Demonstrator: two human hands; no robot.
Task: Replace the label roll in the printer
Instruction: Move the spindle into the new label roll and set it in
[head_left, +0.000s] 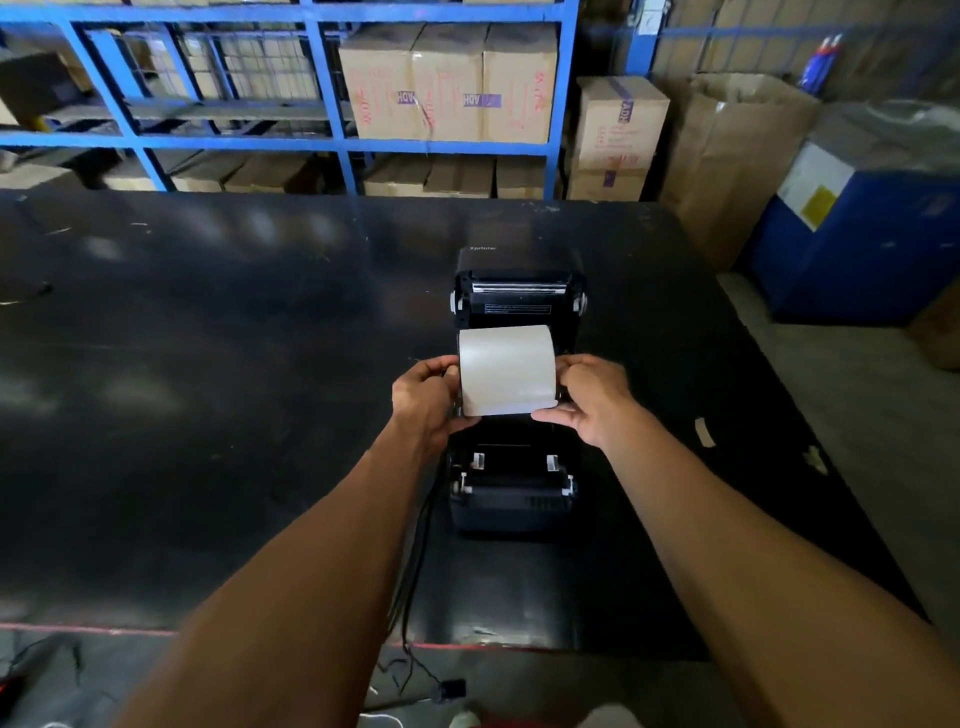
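Left grip (423, 401), right grip (592, 402) — white roll (506, 369)

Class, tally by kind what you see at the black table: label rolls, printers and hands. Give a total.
Label rolls: 1, the white label roll
Printers: 1, the black printer, lid open
Hands: 2, the left hand and right hand, each gripping one end of the roll
Total: 4

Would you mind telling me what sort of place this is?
Probably a warehouse or stockroom: blue steel racking holds printed cardboard cartons, and a label printer sits open on a big black worktable.
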